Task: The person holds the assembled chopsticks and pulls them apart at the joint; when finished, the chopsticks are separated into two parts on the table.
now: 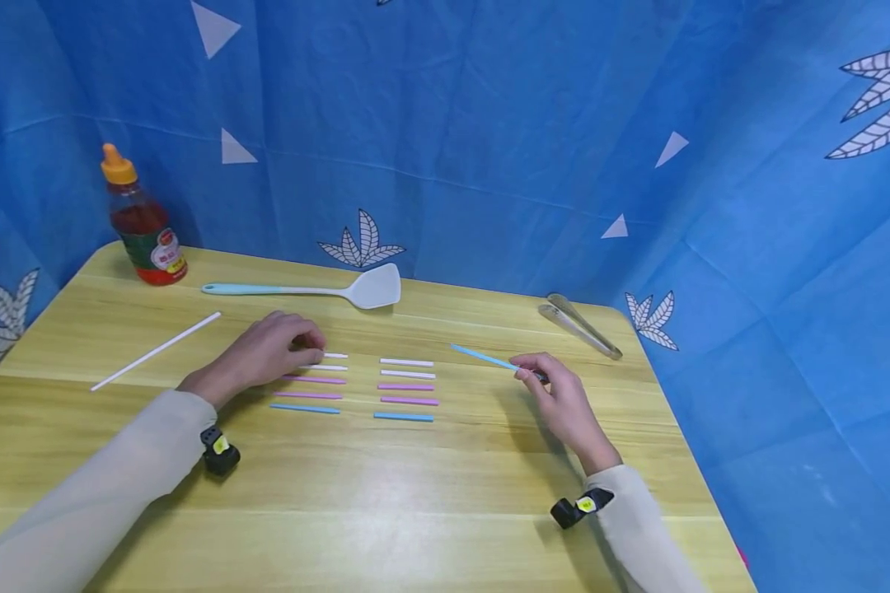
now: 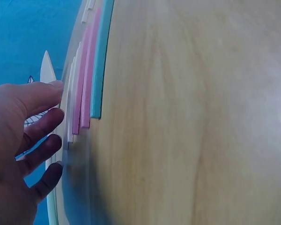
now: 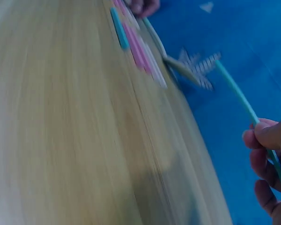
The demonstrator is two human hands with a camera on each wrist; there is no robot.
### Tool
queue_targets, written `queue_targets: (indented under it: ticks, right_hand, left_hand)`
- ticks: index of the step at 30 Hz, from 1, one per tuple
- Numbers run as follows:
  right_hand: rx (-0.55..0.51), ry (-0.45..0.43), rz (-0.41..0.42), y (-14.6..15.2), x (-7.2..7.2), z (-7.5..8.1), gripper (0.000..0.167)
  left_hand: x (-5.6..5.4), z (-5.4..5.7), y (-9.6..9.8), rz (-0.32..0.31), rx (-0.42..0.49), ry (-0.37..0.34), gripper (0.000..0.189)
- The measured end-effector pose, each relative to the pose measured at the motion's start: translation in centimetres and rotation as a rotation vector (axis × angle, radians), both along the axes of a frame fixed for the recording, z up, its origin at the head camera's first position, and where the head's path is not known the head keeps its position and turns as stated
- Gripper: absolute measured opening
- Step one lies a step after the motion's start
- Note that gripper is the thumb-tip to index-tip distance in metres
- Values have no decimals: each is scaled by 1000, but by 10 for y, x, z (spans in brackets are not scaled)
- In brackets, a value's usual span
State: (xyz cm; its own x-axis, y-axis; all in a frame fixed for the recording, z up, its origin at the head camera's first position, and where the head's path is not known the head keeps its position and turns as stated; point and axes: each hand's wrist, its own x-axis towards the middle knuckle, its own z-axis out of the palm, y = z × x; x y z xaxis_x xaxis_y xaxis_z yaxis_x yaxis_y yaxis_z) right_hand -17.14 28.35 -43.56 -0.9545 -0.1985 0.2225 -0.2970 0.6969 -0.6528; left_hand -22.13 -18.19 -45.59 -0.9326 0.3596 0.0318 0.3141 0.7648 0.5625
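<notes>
My right hand (image 1: 559, 403) pinches a long blue straw (image 1: 482, 356) between thumb and fingers, raised above the table; its tip points left. Something small and dark shows at those fingers, too unclear to name. My left hand (image 1: 267, 350) is at the far end of the left column of straw pieces, by a white straw piece (image 1: 334, 356). Its fingers are apart and slightly bent in the left wrist view, with no grip visible. Below lie a pink straw piece (image 1: 315, 380) and a blue straw piece (image 1: 304, 408). A matching right column includes another blue straw piece (image 1: 404, 417).
A long white straw (image 1: 156, 351) lies at the left. Behind it stands a sauce bottle (image 1: 148, 235). Along the back edge lie a spatula (image 1: 374, 287) and metal tongs (image 1: 580, 326). A blue patterned cloth (image 1: 445, 148) hangs behind the wooden table (image 1: 386, 511).
</notes>
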Motion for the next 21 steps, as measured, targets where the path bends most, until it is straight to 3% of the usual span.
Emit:
queue_targets:
  ticks: [3, 11, 21]
  right_hand:
    - [-57, -24, 94, -22, 1, 0, 21]
    - [-237, -219, 330, -82, 7, -5, 15]
    - [-320, -274, 396, -140, 12, -12, 10]
  left_hand:
    - [3, 2, -3, 6, -3, 20, 17]
    - [18, 13, 1, -27, 33, 67, 15]
    - [47, 17, 20, -127, 66, 117, 8]
